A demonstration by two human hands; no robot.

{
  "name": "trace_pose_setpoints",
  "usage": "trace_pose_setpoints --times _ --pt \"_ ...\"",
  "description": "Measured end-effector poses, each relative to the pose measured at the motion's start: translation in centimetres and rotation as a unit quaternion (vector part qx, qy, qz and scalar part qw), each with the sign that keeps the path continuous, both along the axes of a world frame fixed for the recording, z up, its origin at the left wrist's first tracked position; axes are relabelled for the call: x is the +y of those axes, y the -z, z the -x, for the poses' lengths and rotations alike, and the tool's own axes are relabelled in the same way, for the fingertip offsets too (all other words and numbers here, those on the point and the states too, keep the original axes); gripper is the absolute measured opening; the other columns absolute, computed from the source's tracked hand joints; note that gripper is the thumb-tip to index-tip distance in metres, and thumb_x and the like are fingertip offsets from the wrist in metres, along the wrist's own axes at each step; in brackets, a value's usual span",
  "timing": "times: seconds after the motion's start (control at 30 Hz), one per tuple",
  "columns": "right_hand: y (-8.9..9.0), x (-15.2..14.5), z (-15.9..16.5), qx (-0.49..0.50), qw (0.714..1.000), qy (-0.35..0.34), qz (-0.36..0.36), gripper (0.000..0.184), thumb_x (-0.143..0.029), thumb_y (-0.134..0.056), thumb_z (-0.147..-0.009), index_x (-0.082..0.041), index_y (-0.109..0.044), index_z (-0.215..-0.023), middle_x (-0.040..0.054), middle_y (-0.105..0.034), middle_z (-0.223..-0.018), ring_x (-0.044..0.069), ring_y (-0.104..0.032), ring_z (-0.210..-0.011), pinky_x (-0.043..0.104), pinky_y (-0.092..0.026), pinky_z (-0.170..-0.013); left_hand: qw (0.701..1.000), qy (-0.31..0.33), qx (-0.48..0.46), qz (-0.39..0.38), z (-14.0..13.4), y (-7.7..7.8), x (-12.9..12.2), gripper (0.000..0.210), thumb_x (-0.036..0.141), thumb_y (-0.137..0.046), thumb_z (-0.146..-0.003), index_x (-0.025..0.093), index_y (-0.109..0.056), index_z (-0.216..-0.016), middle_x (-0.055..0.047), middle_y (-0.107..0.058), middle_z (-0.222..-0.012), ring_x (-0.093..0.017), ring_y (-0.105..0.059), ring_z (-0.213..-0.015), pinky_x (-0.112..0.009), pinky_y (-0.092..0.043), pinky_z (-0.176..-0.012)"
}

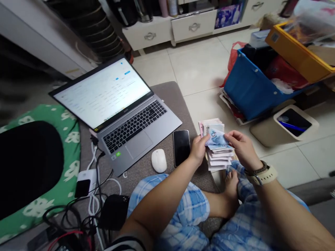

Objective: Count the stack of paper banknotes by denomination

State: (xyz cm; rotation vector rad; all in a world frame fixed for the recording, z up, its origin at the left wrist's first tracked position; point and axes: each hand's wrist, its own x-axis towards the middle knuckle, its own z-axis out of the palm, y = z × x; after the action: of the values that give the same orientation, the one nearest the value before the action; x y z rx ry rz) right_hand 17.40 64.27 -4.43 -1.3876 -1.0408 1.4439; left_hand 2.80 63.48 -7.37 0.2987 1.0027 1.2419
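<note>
A folded stack of banknotes (220,157) is held over the edge of the grey cushioned seat, its lower ends fanned into layers. Around its left side my left hand (199,148) is closed, thumb on top. A blue banknote (217,137) lies uppermost, and my right hand (242,148) pinches its right edge between thumb and fingers. Pinkish notes show at the far end of the stack. A black phone (181,148) lies on the seat beside my left hand. Left of the phone is a white mouse (158,160).
An open laptop (138,136) with a lit screen sits on the grey seat (167,90). Tangled cables and a white power strip (85,181) lie at left. A blue bin (251,87), yellow box (298,52) and beige trash can (272,129) stand on the tiled floor at right.
</note>
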Motion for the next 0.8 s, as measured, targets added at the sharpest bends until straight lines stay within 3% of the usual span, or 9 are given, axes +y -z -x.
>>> trace_pose_setpoints --times 0.23,0.8 --pt "0.4 -0.6 -0.4 0.005 1.0 -0.007 0.008 0.026 -0.043 -0.072 -0.074 -0.019 -0.062 -0.07 -0.0031 -0.046 -0.058 0.01 -0.039 -0.054 0.023 -0.029 -0.048 1.0 -0.025 -0.006 -0.011 0.3 0.7 0.1 0.032 0.044 -0.079 -0.061 0.014 -0.07 -0.068 -0.003 -0.068 -0.069 -0.015 -0.058 -0.068 -0.028 -0.042 -0.073" --pt "1.0 -0.9 -0.9 -0.011 0.999 -0.002 0.045 0.027 -0.046 -0.074 -0.071 -0.021 -0.063 -0.072 -0.0029 -0.045 -0.06 0.011 -0.038 -0.053 0.025 -0.026 -0.047 0.999 -0.029 -0.017 -0.004 0.2 0.8 0.0 0.03 0.042 -0.077 -0.063 0.014 -0.072 -0.072 -0.004 -0.069 -0.073 -0.017 -0.059 -0.073 -0.03 -0.041 -0.077"
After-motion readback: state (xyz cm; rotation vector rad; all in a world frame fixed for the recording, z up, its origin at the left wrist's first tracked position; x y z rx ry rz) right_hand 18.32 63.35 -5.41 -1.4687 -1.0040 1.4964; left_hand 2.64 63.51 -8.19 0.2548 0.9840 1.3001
